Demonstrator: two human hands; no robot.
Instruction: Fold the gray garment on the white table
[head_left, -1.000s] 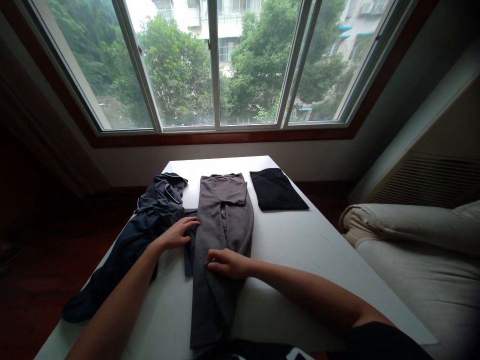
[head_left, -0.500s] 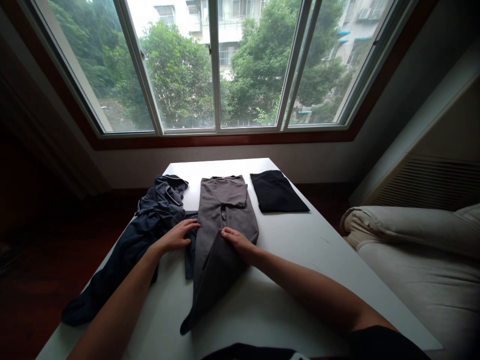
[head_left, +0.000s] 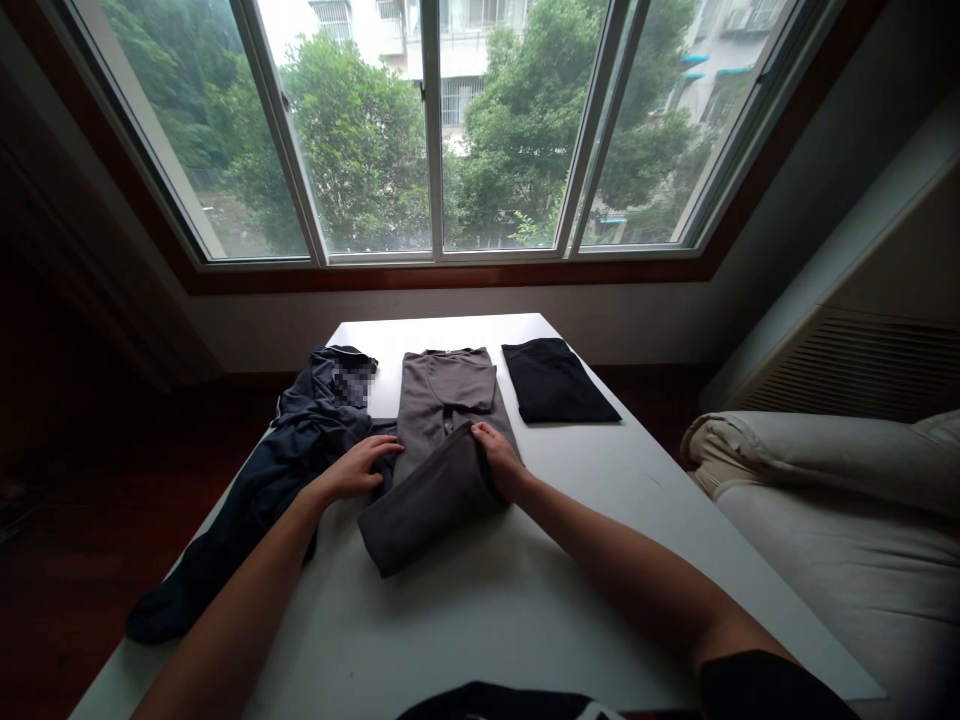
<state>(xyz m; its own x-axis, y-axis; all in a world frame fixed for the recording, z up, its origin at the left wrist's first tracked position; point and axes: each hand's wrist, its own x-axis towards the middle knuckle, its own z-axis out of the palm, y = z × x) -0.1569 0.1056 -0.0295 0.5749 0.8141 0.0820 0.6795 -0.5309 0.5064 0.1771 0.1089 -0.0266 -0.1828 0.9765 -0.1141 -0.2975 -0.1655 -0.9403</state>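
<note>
A grey-brown shirt lies partly folded in the middle of the table, its collar end toward the window. My right hand pinches the shirt's near end, which is lifted and turned up slantwise over the body of the garment. On the shirt's left edge rests my left hand, fingers stretched out and not gripping. Just left of it is a crumpled dark blue garment with pale piping; part of it lies beside and under the left hand.
A folded black garment lies at the table's right far side. The white table stands below a wide window. To the right is a pale sofa.
My right hand has moved up and to the right, drawing the shirt's near end away from me and folding it over. My left hand has stayed almost in place.
</note>
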